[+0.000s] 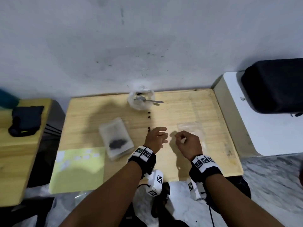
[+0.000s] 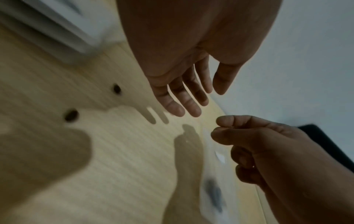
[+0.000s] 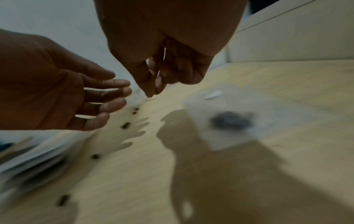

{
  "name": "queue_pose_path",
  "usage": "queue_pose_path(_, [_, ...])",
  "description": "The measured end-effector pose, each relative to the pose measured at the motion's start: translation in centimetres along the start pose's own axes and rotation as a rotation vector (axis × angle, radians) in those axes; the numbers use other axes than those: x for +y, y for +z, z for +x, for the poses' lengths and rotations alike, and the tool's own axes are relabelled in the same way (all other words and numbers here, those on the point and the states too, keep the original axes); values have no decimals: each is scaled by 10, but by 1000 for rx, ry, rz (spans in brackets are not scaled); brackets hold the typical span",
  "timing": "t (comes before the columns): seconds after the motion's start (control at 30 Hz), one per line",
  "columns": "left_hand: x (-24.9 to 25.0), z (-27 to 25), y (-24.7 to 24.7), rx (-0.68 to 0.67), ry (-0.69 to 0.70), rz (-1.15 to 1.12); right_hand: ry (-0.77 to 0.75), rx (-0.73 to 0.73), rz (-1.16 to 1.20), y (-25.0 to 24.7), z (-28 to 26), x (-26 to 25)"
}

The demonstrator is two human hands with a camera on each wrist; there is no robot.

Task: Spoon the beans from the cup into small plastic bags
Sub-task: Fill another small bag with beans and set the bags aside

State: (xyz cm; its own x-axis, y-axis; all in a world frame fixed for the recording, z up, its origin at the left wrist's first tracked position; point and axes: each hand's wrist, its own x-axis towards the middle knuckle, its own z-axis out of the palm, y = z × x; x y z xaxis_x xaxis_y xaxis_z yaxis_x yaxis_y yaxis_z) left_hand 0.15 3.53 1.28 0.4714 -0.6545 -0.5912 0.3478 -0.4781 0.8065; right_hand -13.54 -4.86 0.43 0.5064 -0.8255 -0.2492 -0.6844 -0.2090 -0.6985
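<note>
A clear plastic cup [image 1: 139, 106] with a metal spoon [image 1: 152, 101] in it stands at the back of the wooden table [image 1: 188, 104]. Loose dark beans [image 1: 149, 115] [image 2: 71, 115] [image 3: 125, 125] trail from the cup toward my hands. A stack of small bags [image 1: 117, 140], the top one holding beans, lies left of my left hand [image 1: 162, 135] [image 2: 191, 106] [image 3: 114, 98], which hovers with straight, spread fingers and holds nothing. My right hand [image 1: 177, 136] [image 2: 220, 125] [image 3: 152, 92] hovers beside it, fingers curled, thumb meeting forefinger with nothing visible between them. A clear bag [image 1: 190, 126] [image 3: 229, 121] with some beans lies under and beyond it.
A yellow-green sheet [image 1: 77, 169] covers the table's near-left corner. A black case [image 1: 275, 86] sits on a white surface to the right. A lower side table [image 1: 9, 153] with a black object [image 1: 24, 118] stands left. A grey wall backs the table.
</note>
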Motion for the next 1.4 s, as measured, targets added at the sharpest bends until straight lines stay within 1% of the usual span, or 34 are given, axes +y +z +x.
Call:
queue_pose_path(0.03, [3, -4, -15, 41, 12, -22, -28, -44, 13, 10, 1, -13])
queue_pose_path(0.13, [8, -16, -74, 227, 58, -36, -111, -164, 51, 46, 4, -58])
queue_pose_path(0.2, [3, -20, -111, 349, 56, -60, -109, -253, 74, 64, 4, -84])
queue_pose_path(0.3, [-12, -25, -163, 542, 43, -92, -106, -370, 22, 95, 5, -114])
queue_pose_path(0.4, [-25, -29, -192, 638, -11, -31, -55, -427, -71, 119, 9, -129])
queue_pose_path(0.47, [-33, -29, -202, 612, -73, 10, 9, -450, -116, 131, 10, -138])
queue_pose_path(0.53, [-38, -30, -204, 534, -122, 30, 60, -472, -122, 139, 11, -143])
queue_pose_path(0.6, [-42, -31, -204, 483, -139, 15, 95, -485, -154, 146, 10, -146])
queue_pose_path(0.7, [-45, -30, -202, 457, -144, -9, 111, -440, -173, 150, 9, -146])
queue_pose_path(0.8, [-45, -28, -204, 442, -161, -51, 128, -370, -117, 152, 9, -146])
queue_pose_path(0.87, [-44, -29, -205, 437, -154, -52, 123, -316, -86, 151, 8, -145])
queue_pose_path(0.93, [-44, -30, -205, 442, -134, -19, 86, -256, -55, 150, 7, -145])
queue_pose_path(1.03, [-45, -33, -207, 453, -94, -34, 48, -174, 50, 150, 4, -147])
queue_pose_path(1.1, [-45, -36, -208, 488, -51, -54, 39, -136, 131, 151, 1, -152])
queue_pose_path(1.17, [-43, -41, -212, 552, 10, -14, 29, -120, 188, 154, -1, -159])
queue_pose_path(1.23, [-37, -50, -219, 608, 88, -19, 24, -144, 220, 159, -3, -168])
queue_pose_path(1.27, [-35, -52, -224, 611, 121, -64, 28, -173, 236, 162, -4, -173])
queue_pose_path(1.33, [-32, -59, -238, 569, 146, -205, 22, -263, 252, 169, -8, -188])
queue_pose_path(1.4, [-31, -65, -256, 527, 135, -309, 22, -365, 254, 181, -13, -202])
